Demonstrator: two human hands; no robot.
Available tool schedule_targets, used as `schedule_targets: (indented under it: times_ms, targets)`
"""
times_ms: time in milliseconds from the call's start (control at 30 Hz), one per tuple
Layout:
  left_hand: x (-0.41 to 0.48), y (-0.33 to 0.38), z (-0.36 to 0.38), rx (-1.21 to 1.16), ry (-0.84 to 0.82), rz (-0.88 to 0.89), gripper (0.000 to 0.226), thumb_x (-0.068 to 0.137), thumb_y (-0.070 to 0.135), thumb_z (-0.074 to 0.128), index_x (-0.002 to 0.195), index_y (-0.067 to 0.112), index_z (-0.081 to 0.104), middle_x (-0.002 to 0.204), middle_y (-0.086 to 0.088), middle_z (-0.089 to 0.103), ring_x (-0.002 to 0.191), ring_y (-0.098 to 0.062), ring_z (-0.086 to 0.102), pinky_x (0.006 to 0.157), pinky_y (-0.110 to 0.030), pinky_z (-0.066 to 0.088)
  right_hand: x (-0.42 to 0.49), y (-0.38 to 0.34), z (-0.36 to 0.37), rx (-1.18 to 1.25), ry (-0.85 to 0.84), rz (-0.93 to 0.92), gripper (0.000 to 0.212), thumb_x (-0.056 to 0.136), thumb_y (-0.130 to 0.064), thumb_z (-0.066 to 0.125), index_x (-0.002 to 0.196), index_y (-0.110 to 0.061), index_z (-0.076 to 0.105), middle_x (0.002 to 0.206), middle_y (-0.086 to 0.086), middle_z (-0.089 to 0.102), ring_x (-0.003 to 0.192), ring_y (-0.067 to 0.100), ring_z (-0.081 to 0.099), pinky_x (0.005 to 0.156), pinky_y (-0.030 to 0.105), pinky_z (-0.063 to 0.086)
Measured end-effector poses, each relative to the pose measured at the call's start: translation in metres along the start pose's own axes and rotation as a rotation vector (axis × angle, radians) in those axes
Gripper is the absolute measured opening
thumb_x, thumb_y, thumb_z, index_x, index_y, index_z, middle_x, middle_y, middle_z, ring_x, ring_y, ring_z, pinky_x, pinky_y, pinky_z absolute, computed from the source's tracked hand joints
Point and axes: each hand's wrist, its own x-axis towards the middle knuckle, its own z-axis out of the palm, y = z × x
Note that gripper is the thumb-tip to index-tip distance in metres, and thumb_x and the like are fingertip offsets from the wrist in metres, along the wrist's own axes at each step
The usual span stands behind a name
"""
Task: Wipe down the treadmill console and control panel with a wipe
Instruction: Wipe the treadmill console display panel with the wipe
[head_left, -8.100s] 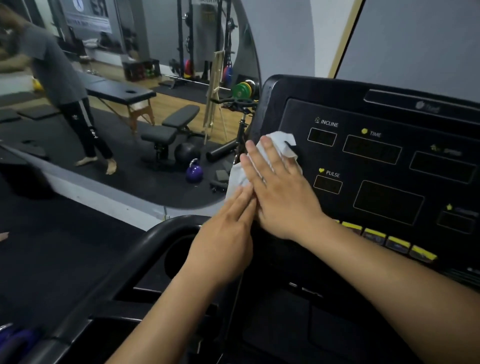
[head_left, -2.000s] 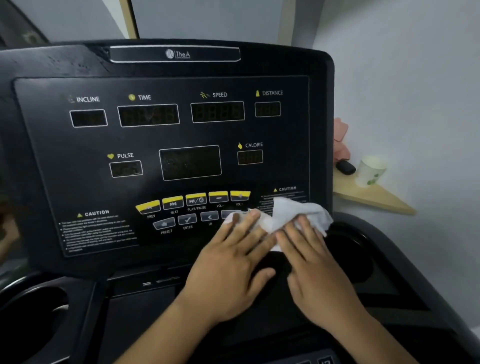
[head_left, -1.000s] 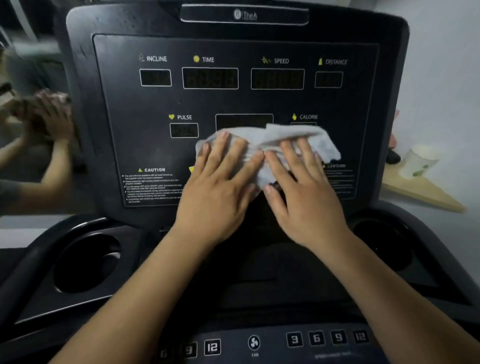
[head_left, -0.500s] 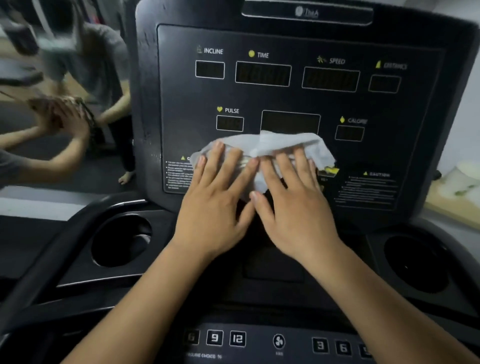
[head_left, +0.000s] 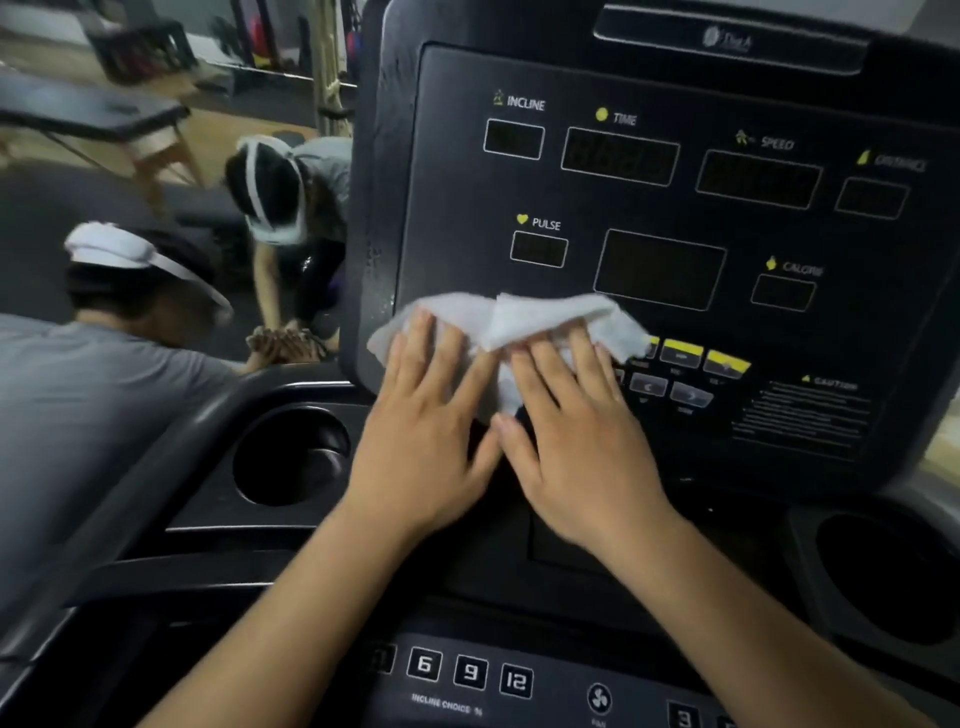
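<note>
Flanking console (head_left: 457, 208): cup holders (head_left: 291, 457), mirror (head_left: 104, 171).

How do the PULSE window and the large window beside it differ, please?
The PULSE window is small with a yellow heart label above it; the large window is far bigger and unlabelled. The PULSE window sits left of the large window. Both are dark, unlit rectangles with pale outlines.
</note>
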Motion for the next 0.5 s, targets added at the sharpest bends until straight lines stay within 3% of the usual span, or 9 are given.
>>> schedule_targets:
  times_ms: [133,267,367,500]
  targets:
    - [-0.018,-0.006,0.004,0.042,-0.054,0.025,0.069,0.096,0.048,0.037,0.152,0.008,0.032,0.155,-0.025,0.029,0.149,-0.043,0.000,0.120,-0.054,0.013,-0.015,-0.012,0.013,-0.022,-0.081,-0.078,0.064,0.097,-0.048,0.030,0.147,-0.009,0.038,0.153,0.007,0.039,0.146,0.031,0.020,0.120,0.042,0.011]
    - [0.020,-0.026,-0.017,0.101,-0.007,-0.019,0.071,0.098,0.044,0.030,0.155,0.002,0.019,0.156,-0.031,0.022,0.147,-0.050,-0.004,0.121,-0.055,0.005,0.040,-0.019,-0.007,0.020,0.029,-0.082,0.065,0.098,-0.049,0.027,0.150,-0.011,0.032,0.157,0.006,0.031,0.149,0.028,0.013,0.120,0.039,0.006]
    - [0.025,-0.032,-0.021,0.096,0.040,-0.028,0.068,0.099,0.037,0.034,0.152,-0.003,0.022,0.151,-0.033,0.029,0.144,-0.056,0.006,0.119,-0.060,0.009,0.050,-0.027,-0.007,0.030,0.044,-0.074,0.064,0.099,-0.047,0.025,0.152,-0.011,0.028,0.160,0.005,0.024,0.149,0.028,0.007,0.121,0.043,0.007]
    - [-0.022,-0.013,-0.004,0.065,-0.022,-0.003,0.068,0.095,0.030,0.031,0.151,-0.007,0.020,0.153,-0.034,0.026,0.139,-0.059,0.011,0.115,-0.063,0.015,0.009,-0.037,0.012,0.021,-0.055,-0.116,0.062,0.099,-0.045,0.024,0.149,-0.009,0.035,0.155,0.007,0.034,0.147,0.028,0.018,0.120,0.041,0.009]
